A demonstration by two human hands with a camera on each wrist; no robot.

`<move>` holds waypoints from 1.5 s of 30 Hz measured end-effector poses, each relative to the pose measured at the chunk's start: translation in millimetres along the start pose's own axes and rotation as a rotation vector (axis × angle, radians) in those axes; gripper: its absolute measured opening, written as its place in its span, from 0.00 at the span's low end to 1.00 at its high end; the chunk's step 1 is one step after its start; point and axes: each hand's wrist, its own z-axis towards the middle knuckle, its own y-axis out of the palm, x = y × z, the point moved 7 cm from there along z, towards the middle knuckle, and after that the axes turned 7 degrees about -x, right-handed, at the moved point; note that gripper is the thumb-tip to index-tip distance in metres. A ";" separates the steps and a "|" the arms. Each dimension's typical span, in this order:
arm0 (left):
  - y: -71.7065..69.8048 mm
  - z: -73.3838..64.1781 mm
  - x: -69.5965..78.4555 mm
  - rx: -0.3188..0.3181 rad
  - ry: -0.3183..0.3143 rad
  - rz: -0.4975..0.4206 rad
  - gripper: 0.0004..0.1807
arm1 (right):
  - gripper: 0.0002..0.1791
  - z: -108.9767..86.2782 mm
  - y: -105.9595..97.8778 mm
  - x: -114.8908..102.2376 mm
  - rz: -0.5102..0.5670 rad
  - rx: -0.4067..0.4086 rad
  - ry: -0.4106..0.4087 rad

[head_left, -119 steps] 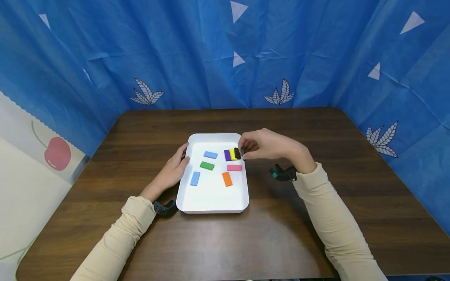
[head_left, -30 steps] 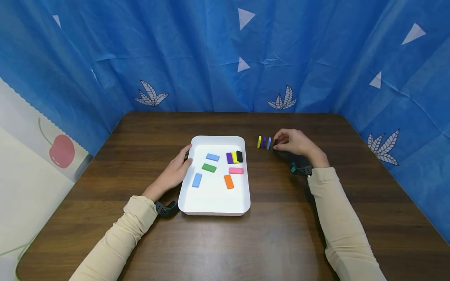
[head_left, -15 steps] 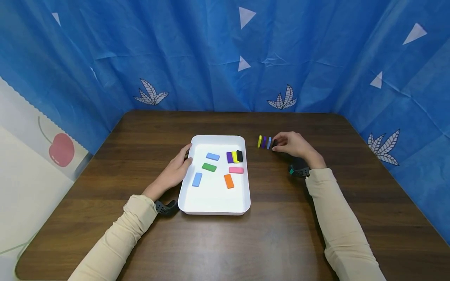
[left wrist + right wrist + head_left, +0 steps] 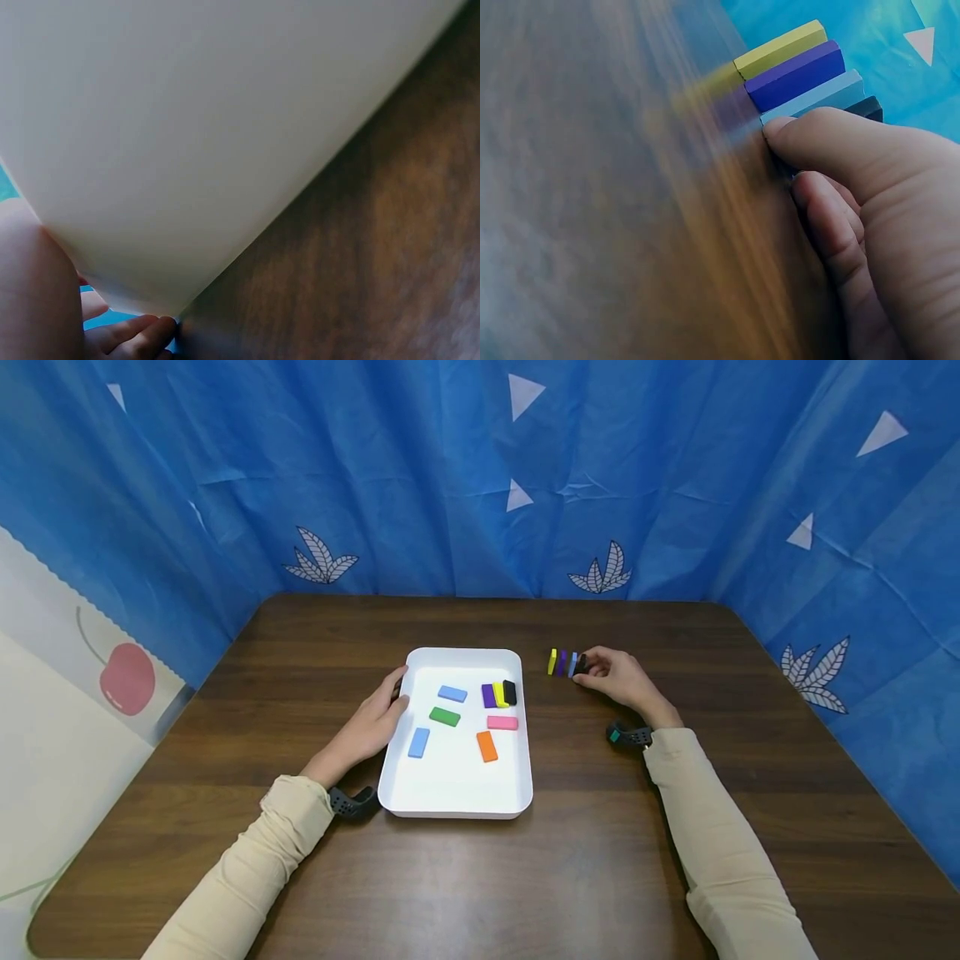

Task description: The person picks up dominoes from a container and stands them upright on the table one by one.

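In the head view, my right hand [image 4: 618, 678] pinches a black domino [image 4: 581, 665] on the table, right of a short row. The row stands upright: a yellow domino [image 4: 552, 662], a purple domino [image 4: 562, 663] and a light blue domino [image 4: 572, 664]. Close up in the right wrist view, the black domino [image 4: 867, 108] is mostly hidden by my thumb, right up by the light blue domino [image 4: 814, 97]. My left hand [image 4: 367, 727] holds the left side of a white tray [image 4: 457, 793], thumb at its rim and fingers along its outer wall [image 4: 187, 150].
Inside the tray lie more dominoes: two blue, a green domino [image 4: 445, 717], a pink domino [image 4: 502, 722], an orange domino [image 4: 487, 746], plus purple, yellow and black ones side by side. A blue curtain [image 4: 450, 485] hangs behind the brown wooden table [image 4: 570, 860].
My right hand has carried the black domino from above the tray's right edge to the row, then shifted it left, close to the light blue domino. My left hand stays at the tray.
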 end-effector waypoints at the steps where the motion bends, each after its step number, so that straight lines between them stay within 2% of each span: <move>1: 0.1 0.0 -0.2 0.000 0.000 0.000 0.34 | 0.24 -0.1 0.4 -0.3 0.000 0.000 -0.001; 21: 1.7 2.1 -0.6 -0.003 0.007 -0.011 0.34 | 0.23 -2.5 2.6 2.5 -0.005 0.006 -0.011; 32: 2.4 3.0 -5.1 0.007 0.001 -0.019 0.34 | 0.31 -0.3 2.4 -3.6 -0.042 -0.008 -0.048; 45: 2.5 2.4 -4.2 0.005 -0.002 -0.022 0.34 | 0.39 2.5 -3.7 -9.7 -0.017 -0.021 -0.067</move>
